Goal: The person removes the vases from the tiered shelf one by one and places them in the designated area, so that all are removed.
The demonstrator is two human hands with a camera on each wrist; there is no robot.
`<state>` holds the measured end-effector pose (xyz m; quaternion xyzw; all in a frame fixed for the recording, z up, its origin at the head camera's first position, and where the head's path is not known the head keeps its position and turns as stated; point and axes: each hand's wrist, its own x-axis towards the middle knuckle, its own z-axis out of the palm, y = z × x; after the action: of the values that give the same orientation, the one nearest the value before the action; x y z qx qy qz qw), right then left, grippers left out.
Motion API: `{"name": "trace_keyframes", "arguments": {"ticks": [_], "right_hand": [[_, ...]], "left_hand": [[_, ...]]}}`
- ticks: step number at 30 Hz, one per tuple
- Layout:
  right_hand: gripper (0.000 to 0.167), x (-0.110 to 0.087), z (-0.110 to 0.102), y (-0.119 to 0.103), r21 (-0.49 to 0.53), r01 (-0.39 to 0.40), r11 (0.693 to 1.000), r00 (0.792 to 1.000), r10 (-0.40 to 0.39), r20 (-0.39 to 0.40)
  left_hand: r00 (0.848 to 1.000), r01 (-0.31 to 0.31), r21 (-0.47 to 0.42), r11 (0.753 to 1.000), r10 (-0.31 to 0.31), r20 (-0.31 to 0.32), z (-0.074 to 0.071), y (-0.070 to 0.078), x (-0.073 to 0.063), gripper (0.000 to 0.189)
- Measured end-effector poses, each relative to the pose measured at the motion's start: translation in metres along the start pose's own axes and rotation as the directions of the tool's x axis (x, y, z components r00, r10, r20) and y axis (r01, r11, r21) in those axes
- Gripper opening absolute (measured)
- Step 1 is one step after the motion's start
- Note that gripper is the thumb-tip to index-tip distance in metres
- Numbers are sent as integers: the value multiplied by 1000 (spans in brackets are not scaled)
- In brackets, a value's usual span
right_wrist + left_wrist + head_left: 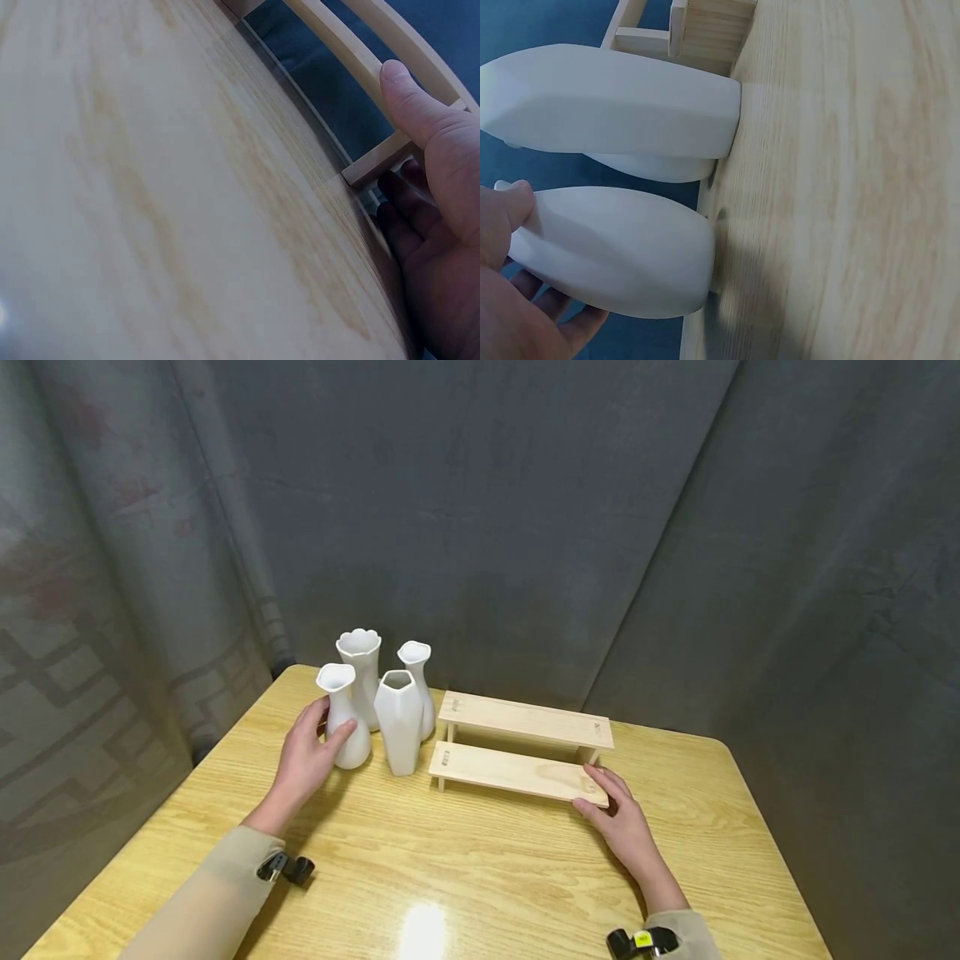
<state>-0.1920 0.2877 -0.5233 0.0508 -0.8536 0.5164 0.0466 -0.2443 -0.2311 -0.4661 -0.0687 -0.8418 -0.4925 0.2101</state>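
Observation:
My left hand (306, 758) holds a white vase (349, 739) with a flared rim and round belly, thumb on the near side and fingers curled behind. In the left wrist view this vase (619, 251) stands at or just over the tabletop; contact underneath is unclear. Right beside it are a faceted vase (400, 727), a scallop-rimmed vase (365, 681) and a slim-necked vase (422, 685), all white. My right hand (624, 822) grips the right end of the lower step of a two-tier wooden stand (517, 772). In the right wrist view the thumb (409, 97) lies along its front edge.
The wood-grain table (465, 868) has its back edge behind the vases and stand. Grey curtains (480, 527) hang close behind and along both sides. Black wrist cameras (287, 867) are strapped over both sleeves. A bright reflection lies on the table's near part.

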Motion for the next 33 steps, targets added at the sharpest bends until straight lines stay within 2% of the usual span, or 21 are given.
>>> {"name": "trace_keyframes", "arguments": {"ticks": [6,15,25,29,33], "right_hand": [[70,0,1,0,7,-3,1000,1000,3,2],[70,-1,0,-2,8,0,1000,1000,0,-1],[70,-1,0,-2,12,-1,1000,1000,1,-1],[70,0,0,-1,13,4,1000,1000,-4,2],[70,0,-2,-1,10,16,1000,1000,-16,4]], "left_hand": [[1000,-8,-1,1000,8,9,2,-3,2,53],[999,29,-11,1000,-28,41,2,-5,5,55],[993,58,-22,998,-56,106,1,-6,8,55],[994,61,-31,998,-58,94,2,-6,6,66],[998,32,14,999,-33,49,1,-5,3,74]]}}
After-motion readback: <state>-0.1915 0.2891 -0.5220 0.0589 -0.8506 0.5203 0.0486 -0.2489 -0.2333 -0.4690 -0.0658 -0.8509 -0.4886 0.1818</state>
